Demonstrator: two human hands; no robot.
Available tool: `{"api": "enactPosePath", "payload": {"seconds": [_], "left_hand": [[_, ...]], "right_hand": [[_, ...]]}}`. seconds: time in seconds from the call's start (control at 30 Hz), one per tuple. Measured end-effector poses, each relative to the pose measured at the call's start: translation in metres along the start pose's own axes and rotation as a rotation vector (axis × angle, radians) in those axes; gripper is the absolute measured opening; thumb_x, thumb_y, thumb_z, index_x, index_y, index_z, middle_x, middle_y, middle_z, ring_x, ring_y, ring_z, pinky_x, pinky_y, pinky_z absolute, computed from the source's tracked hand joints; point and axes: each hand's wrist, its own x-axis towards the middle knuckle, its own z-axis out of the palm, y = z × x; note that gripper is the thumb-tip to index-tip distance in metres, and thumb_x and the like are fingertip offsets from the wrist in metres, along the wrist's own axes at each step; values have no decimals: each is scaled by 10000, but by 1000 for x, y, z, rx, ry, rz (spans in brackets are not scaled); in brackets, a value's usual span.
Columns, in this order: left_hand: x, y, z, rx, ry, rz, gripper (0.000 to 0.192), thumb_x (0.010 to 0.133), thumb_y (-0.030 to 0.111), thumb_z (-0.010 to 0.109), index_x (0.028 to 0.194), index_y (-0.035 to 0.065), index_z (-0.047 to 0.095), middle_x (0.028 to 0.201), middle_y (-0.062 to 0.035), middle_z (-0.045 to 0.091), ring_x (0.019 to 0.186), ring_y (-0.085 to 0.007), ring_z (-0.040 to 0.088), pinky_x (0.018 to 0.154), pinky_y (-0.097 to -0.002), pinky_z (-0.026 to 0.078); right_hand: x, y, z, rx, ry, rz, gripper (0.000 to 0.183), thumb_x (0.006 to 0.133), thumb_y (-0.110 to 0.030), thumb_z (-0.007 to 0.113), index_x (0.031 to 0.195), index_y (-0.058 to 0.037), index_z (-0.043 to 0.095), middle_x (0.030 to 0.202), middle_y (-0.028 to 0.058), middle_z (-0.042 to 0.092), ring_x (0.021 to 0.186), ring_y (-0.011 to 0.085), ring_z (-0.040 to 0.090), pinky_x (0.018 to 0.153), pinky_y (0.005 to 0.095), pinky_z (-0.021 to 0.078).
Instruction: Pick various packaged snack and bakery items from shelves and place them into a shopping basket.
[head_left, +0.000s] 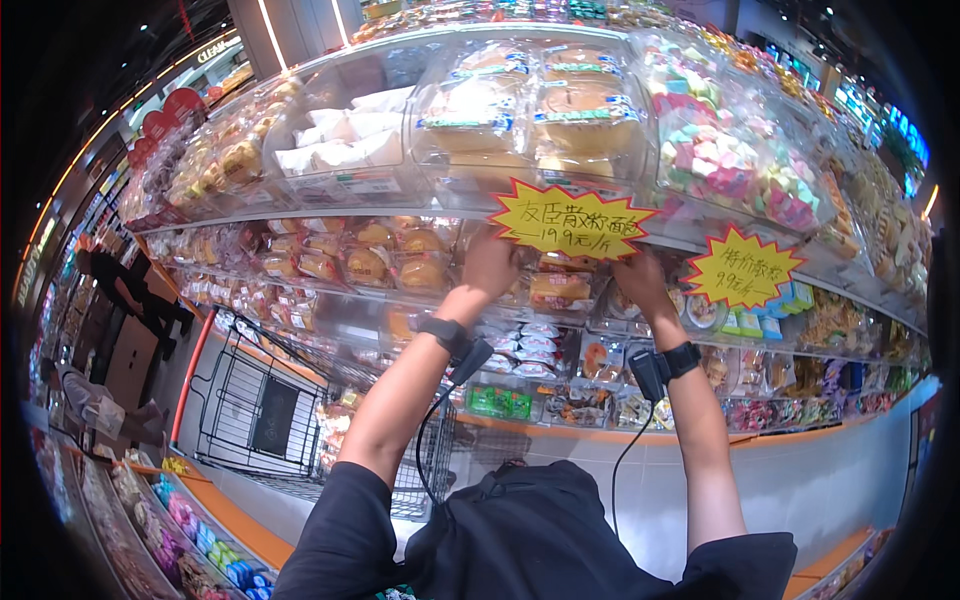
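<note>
Both of my arms reach forward to the second tier of a store shelf. My left hand is at the left edge of a yellow, red-edged price sign, beside wrapped bread rolls. Its fingers are blurred and partly hidden. At the sign's lower right edge is my right hand, its fingertips hidden behind the card. Between the hands, packaged bread lies in a clear bin below the sign. Whether either hand grips anything is not visible. Each wrist wears a black strap with a cabled device.
A wire shopping cart with packages inside stands at my left. Above are clear bins of large packaged cakes and pastel marshmallow-like sweets. A second price sign hangs to the right. Two people are in the aisle at left.
</note>
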Motion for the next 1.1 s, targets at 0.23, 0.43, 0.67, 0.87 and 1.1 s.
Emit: {"api": "enactPosePath", "payload": {"seconds": [0.23, 0.43, 0.67, 0.87, 1.1], "left_hand": [[-33, -28, -1, -122, 204, 101, 315, 764, 79, 593, 1071, 8, 577, 1116, -210, 558, 1077, -382, 497, 925, -431, 418], [-91, -8, -52, -155, 175, 96, 244, 815, 60, 605, 1047, 10, 552, 1159, -174, 542, 1044, -360, 523, 898, -411, 434], [-160, -52, -104, -138, 110, -29, 212, 815, 63, 617, 1014, 10, 567, 1135, -177, 557, 1098, -356, 512, 938, -411, 414], [-225, -115, -152, -174, 165, -89, 194, 823, 59, 601, 1003, -3, 569, 1138, -182, 555, 1105, -372, 504, 950, -424, 410], [-249, -165, -192, -209, 111, -82, 265, 837, 85, 600, 1087, 10, 552, 1195, -194, 538, 1131, -370, 501, 964, -410, 397]], "right_hand": [[-33, -14, 19, -6, 332, -230, 203, 852, -141, 584, 981, 13, 612, 975, 168, 620, 969, 284, 588, 826, 360, 439], [-101, -68, 55, 137, 441, -232, 173, 874, -120, 570, 985, 13, 570, 1126, 176, 549, 1087, 319, 507, 953, 377, 377], [-133, -122, 124, 167, 185, -177, 145, 896, -135, 549, 940, 1, 567, 1135, 199, 520, 1115, 331, 490, 956, 388, 374], [-154, -191, 193, 223, 144, -257, 138, 885, -111, 554, 956, 7, 567, 1206, 189, 488, 1132, 337, 489, 960, 394, 386], [-131, -240, 246, 71, 212, -332, 309, 791, -125, 655, 1062, -26, 543, 1259, 203, 439, 1180, 374, 439, 992, 447, 349]]}}
